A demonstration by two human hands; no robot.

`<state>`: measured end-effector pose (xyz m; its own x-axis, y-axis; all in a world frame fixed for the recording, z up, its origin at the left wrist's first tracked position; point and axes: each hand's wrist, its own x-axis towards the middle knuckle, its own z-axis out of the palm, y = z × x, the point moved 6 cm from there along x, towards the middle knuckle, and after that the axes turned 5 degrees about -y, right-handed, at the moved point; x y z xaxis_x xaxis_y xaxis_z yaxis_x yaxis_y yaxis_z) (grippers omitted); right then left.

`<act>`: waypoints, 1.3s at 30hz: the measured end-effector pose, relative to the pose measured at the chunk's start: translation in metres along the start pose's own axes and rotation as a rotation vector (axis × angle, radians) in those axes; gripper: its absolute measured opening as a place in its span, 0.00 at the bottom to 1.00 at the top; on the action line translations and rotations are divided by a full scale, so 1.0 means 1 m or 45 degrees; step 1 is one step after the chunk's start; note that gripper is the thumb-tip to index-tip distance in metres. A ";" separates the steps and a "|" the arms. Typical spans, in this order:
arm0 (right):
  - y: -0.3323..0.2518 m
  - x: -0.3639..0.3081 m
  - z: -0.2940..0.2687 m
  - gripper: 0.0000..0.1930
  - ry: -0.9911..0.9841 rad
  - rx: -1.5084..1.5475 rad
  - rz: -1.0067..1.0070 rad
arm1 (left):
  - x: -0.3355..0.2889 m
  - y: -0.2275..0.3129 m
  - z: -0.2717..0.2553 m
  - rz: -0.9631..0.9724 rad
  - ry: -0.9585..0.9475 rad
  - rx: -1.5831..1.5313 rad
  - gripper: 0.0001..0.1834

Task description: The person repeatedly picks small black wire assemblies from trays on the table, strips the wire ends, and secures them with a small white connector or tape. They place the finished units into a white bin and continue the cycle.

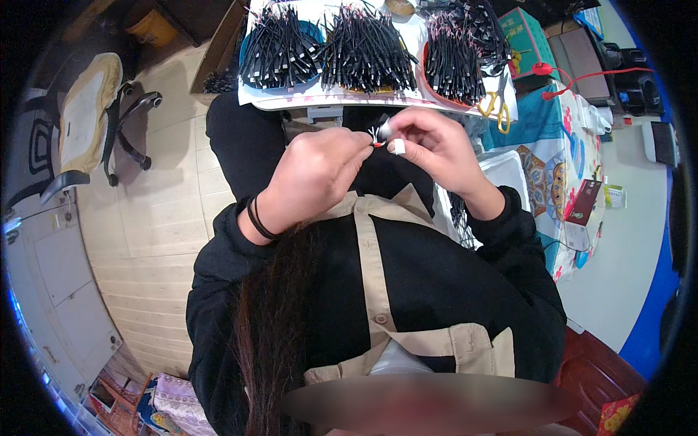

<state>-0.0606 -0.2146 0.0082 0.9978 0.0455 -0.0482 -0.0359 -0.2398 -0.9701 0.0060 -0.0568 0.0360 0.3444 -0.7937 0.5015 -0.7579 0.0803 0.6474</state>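
Observation:
My left hand (320,166) is closed in a pinch on a cable whose split, thin wire ends (375,136), white and red, stick out past the fingertips. Most of that cable is hidden by the hand. Close on the right, my right hand (442,149) has its thumb and forefinger apart beside the wire ends. White covers (398,147) sit on those two fingertips, and the forefinger is slightly blurred. Both hands are held above my lap, in front of the table edge. Beyond them lie bundles of black cables (367,54) with small connectors.
A white table (254,96) carries the cable bundles in coloured trays. Yellow-handled scissors (498,109) lie at its right edge, near a green box (525,43). A red power cord (596,75) runs at right. A white bin (509,174) stands beside my right forearm; an office chair (91,109) stands left.

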 end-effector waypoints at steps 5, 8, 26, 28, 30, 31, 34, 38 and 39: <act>-0.052 -0.011 0.007 0.18 0.181 -0.943 -0.826 | -0.007 -0.016 0.005 -0.338 -0.046 -0.408 0.06; -0.055 -0.012 0.011 0.16 0.145 -1.033 -0.869 | -0.006 -0.013 0.007 -0.292 -0.027 -0.424 0.06; -0.053 -0.014 0.014 0.12 0.131 -0.923 -0.826 | -0.020 -0.023 0.018 -0.421 -0.069 -0.655 0.07; -0.054 -0.012 0.019 0.11 0.159 -1.010 -0.830 | -0.017 -0.016 0.016 -0.310 -0.003 -0.508 0.07; -0.048 -0.008 0.019 0.09 0.142 -0.852 -0.640 | -0.016 0.000 0.010 -0.019 0.128 -0.075 0.08; -0.040 -0.007 0.017 0.08 0.118 -0.653 -0.447 | -0.016 0.001 0.012 -0.005 0.088 -0.009 0.08; -0.032 -0.006 0.016 0.06 -0.070 -0.364 -0.238 | -0.022 -0.004 0.012 -0.001 -0.015 -0.038 0.07; -0.047 -0.009 0.013 0.10 -0.075 -0.465 -0.359 | -0.029 -0.030 0.021 -0.417 -0.160 -1.031 0.07; -0.052 -0.010 0.014 0.11 -0.010 -0.505 -0.433 | -0.028 -0.030 0.023 -0.417 -0.182 -1.108 0.07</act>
<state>-0.0694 -0.1892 0.0561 0.9489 0.1915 0.2509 0.3155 -0.5592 -0.7666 0.0063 -0.0509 -0.0110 0.3518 -0.9185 0.1807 0.0652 0.2166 0.9741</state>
